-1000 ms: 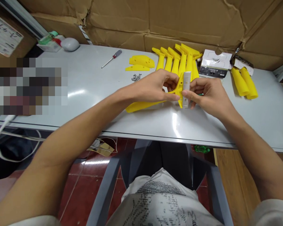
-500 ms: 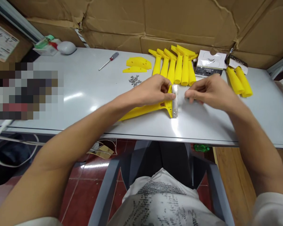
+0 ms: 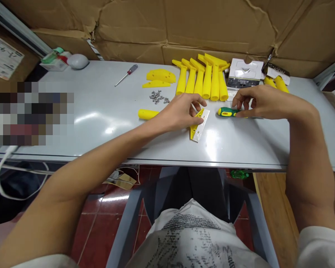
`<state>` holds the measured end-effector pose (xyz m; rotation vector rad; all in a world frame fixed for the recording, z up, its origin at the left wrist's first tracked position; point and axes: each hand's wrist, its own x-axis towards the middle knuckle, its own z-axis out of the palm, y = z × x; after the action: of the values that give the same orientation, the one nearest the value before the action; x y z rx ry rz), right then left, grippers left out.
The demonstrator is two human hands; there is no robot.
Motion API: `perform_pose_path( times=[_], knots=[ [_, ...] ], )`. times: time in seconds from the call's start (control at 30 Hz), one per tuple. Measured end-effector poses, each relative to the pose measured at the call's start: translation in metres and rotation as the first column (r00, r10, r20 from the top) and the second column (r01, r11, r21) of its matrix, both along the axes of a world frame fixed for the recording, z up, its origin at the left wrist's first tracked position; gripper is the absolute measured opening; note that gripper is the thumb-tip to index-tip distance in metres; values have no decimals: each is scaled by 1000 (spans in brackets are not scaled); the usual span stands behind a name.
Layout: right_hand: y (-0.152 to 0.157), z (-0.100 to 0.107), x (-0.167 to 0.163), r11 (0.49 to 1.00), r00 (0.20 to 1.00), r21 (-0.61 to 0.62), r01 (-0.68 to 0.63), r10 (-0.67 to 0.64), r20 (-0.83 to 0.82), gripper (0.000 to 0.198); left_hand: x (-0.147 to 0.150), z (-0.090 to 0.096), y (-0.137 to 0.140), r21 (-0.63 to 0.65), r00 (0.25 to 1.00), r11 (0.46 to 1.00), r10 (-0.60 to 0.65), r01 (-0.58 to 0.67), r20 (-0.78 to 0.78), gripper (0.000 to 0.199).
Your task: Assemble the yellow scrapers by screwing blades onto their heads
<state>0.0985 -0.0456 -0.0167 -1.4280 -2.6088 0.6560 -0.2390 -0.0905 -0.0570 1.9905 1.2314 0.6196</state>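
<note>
My left hand (image 3: 182,111) is over a yellow plastic scraper, its thumb on the silvery blade (image 3: 202,125) and its fingers curled around the yellow head (image 3: 194,131). The scraper's handle (image 3: 147,114) comes out on the left, with its middle hidden beneath my hand and wrist. On the right, my right hand (image 3: 252,103) has its thumb and curled fingers at a green and yellow screwdriver handle (image 3: 226,112), which lies on the tabletop. Part of that screwdriver is covered by the hand.
Small screws (image 3: 157,97) lie in a loose pile behind my left hand. Beyond them are yellow plates (image 3: 161,75) and a row of yellow handles (image 3: 198,80). A white and black box (image 3: 245,70), a second screwdriver (image 3: 126,75) and a white mouse (image 3: 78,61) sit farther back.
The scraper has turned, so its head slants and its handle end lies farther back. My right hand has moved right, and the green and yellow screwdriver handle now shows.
</note>
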Motion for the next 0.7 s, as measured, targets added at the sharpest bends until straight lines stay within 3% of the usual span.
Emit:
perform_pose_path(
  times=[0.13,0.33,0.57,0.7],
  knots=[
    [3,0,4,1000,1000,4,-9,9,-11,35,4,2,-2,101,997,995,5,3,-76,33],
    [-6,-3,-11,997,998,38,-68,69,-9,42,7,3,-2,104,987,994,-4,21,-161,29],
    [-5,-3,-14,996,999,89,-18,14,40,27,6,9,-10,147,976,988,-2,35,-220,26],
    [-5,-3,-11,992,998,120,-37,29,64,31,4,6,-10,163,978,985,-19,54,-207,25]
  ],
)
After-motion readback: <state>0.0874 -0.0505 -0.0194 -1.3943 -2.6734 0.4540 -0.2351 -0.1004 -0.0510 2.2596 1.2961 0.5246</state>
